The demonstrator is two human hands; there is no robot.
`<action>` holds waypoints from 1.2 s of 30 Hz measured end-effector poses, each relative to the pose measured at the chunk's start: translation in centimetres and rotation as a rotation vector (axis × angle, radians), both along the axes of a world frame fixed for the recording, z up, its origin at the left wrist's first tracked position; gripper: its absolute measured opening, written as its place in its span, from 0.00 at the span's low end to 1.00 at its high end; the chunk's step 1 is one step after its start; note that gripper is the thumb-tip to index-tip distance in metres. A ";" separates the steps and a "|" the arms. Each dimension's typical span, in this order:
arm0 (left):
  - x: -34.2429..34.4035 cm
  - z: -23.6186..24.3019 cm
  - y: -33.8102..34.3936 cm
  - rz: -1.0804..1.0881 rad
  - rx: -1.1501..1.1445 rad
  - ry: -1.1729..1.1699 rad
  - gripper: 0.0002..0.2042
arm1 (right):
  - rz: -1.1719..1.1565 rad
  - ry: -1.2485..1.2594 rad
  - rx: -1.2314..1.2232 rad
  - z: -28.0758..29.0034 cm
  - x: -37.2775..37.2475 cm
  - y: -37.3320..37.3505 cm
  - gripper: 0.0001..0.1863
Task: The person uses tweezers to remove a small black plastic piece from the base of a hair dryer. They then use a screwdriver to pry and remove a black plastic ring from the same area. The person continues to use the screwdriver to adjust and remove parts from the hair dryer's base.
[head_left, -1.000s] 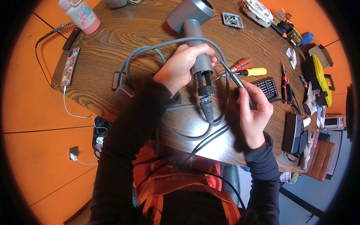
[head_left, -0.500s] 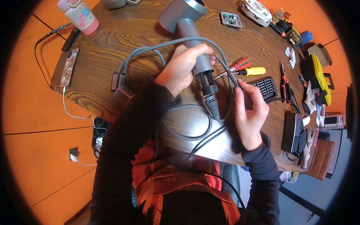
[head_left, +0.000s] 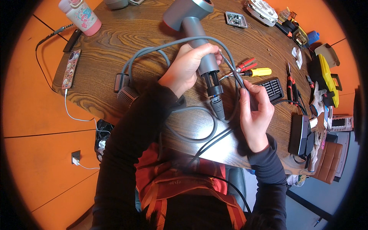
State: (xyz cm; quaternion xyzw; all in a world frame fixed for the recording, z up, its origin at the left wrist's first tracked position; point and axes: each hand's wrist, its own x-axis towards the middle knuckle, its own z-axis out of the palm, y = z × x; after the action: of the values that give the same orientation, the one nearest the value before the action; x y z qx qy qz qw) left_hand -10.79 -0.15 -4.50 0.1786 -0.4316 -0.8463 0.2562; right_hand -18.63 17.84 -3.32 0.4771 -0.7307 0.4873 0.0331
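Observation:
A grey hair dryer (head_left: 192, 27) lies across the middle, its head at the far side and its handle pointing toward me. My left hand (head_left: 188, 67) is closed round that handle. Below the grip, the handle's end shows an opened black inner frame (head_left: 214, 82), with a ribbed cord sleeve (head_left: 217, 107) under it. Between the thumb and fingers of my right hand (head_left: 256, 111) is a slim dark screwdriver (head_left: 238, 78). Its thin tip reaches up beside the handle, close to my left fingertips; whether it touches anything is too small to tell. The grey power cord (head_left: 199, 38) loops around both hands.
Red-handled and yellow-handled tools (head_left: 260, 72) lie right of the dryer, beside a black bit case (head_left: 273, 89). Pliers (head_left: 290, 82) and a yellow-black toolbox (head_left: 327, 80) are further right. A small parts tray (head_left: 236, 20) sits far back. At left are a phone (head_left: 71, 69) and a bottle (head_left: 84, 19).
The hair dryer and my left hand have shifted very slightly. My right hand keeps its hold on the screwdriver, almost in the same place.

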 end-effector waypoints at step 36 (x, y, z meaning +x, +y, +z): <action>0.3 0.7 -0.7 0.122 0.062 0.024 0.18 | -0.012 -0.101 -0.078 2.0 -0.7 1.2 0.06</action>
State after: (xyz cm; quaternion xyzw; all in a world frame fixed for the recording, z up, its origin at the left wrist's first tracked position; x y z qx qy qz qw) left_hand -10.53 -0.83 -3.80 0.2025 -0.3903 -0.8441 0.3067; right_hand -19.30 19.02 -1.33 0.4460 -0.7147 0.5385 0.0175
